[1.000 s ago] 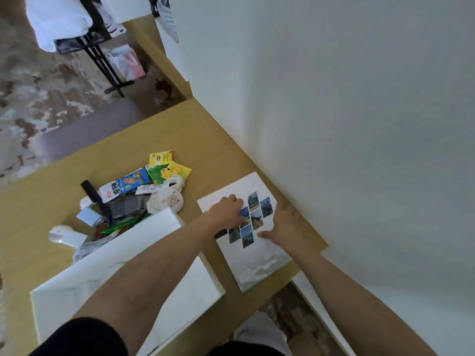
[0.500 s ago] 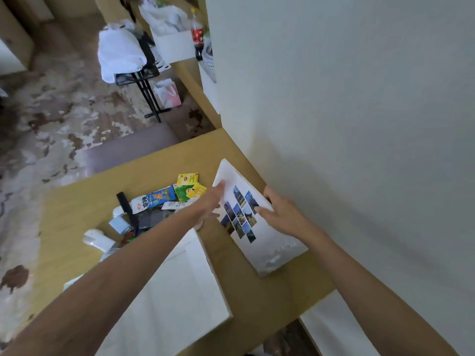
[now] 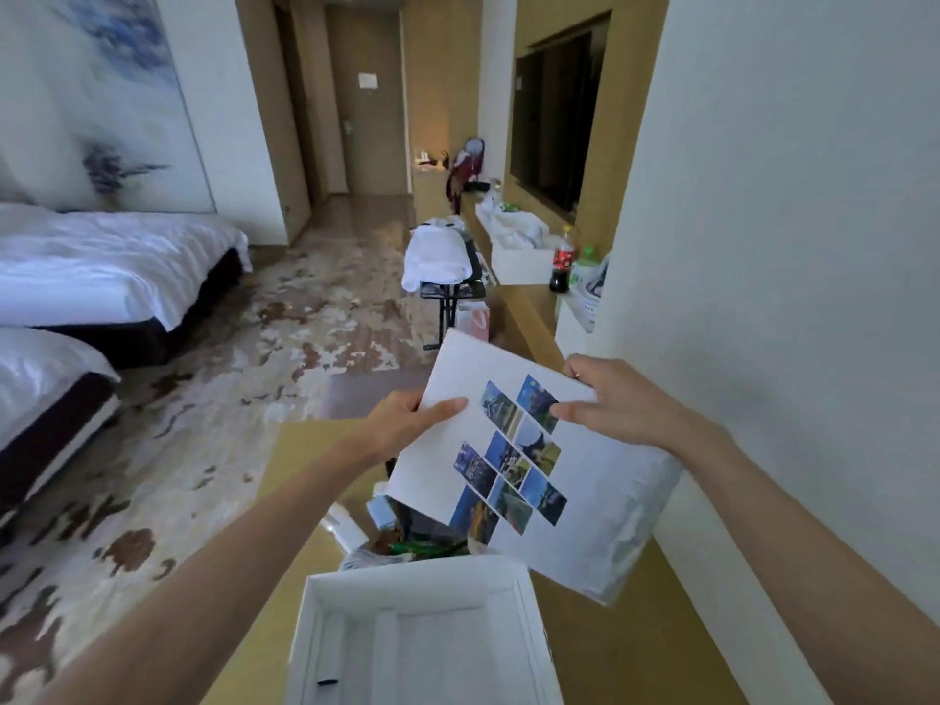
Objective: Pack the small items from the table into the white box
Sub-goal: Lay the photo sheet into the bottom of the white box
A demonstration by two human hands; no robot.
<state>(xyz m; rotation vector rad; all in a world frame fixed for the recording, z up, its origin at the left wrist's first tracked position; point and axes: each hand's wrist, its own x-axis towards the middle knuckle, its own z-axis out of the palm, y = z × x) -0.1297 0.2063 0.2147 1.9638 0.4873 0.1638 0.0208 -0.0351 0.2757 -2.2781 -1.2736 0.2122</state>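
Holding the white lid (image 3: pixel 600 480) aloft at frame center, left hand (image 3: pixel 407 417) and right hand (image 3: pixel 618 399) pinching opposite edges, likely clearing access. Leaving the white box (image 3: pixel 422 582) open below; small items (image 3: pixel 407 531) waiting behind it.

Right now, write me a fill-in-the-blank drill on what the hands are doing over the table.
1. The white booklet with photo tiles is gripped by ____ hands, the left hand and the right hand.
2. The booklet is held ____ the table, not lying on it.
3. The white box below stands ____, its inside showing.

Missing words: both; above; open
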